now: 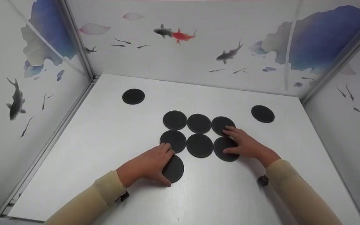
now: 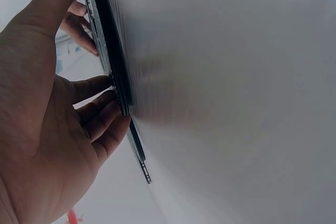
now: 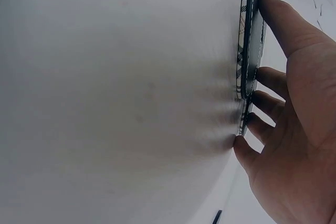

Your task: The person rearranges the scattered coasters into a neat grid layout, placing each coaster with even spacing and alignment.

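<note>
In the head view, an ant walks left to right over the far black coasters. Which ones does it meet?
Lone left coaster, far row's left coaster, far row's middle coaster, far row's right coaster, lone right coaster.

From where I'm standing, no txt, nos., brands or signs legible on the blk discs [image 1: 200, 145], wht tabletop [image 1: 217, 193] or back wall [image 1: 180, 62].
</note>
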### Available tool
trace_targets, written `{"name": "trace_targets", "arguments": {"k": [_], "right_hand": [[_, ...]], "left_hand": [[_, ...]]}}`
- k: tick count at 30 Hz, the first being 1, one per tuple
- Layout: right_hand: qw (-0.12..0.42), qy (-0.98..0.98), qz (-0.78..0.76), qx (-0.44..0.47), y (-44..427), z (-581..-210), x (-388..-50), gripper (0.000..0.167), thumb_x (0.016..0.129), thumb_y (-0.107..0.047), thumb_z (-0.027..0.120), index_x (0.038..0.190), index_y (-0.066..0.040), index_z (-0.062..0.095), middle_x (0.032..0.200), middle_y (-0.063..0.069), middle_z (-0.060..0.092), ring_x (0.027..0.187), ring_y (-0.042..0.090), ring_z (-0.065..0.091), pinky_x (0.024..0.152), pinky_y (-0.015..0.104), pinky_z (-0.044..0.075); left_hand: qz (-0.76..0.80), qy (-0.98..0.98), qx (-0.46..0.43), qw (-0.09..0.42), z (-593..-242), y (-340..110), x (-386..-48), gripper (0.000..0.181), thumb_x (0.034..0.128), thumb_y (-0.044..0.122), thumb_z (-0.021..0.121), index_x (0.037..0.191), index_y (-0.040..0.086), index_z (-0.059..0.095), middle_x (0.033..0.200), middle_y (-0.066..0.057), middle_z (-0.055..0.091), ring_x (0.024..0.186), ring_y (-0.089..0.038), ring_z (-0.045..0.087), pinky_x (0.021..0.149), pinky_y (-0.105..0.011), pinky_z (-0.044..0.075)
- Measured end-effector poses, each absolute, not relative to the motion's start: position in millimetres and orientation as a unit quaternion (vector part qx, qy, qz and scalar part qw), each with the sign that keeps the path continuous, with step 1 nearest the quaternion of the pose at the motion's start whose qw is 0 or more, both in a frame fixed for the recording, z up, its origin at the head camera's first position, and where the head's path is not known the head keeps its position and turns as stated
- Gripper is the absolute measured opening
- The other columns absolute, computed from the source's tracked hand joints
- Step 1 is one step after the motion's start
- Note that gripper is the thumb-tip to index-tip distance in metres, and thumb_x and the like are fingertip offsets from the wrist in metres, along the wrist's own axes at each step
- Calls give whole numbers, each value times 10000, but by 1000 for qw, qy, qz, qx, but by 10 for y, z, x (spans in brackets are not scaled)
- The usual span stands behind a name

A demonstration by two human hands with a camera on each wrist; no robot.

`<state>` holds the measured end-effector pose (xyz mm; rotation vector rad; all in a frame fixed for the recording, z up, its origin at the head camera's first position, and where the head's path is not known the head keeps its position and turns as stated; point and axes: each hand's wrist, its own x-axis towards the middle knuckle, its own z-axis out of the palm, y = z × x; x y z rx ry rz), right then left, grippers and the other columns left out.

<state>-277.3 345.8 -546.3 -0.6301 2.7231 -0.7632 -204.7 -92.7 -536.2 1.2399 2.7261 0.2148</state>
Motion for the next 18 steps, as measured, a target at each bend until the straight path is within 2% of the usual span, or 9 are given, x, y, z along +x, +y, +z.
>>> {"name": "trace_targets", "arguments": {"k": [18], "right_hand": [[121, 934, -256, -216, 3448, -5461, -2765, 971, 942, -522, 880, 1686, -68, 452, 1804, 149, 273, 1659, 443, 213, 1304, 644, 252]], "left_hand": [[76, 907, 409, 64, -5386, -920, -2049, 1090, 747, 756, 910, 1492, 44, 555, 1340, -79, 492, 1207, -238, 492, 1113, -400, 496]]}}
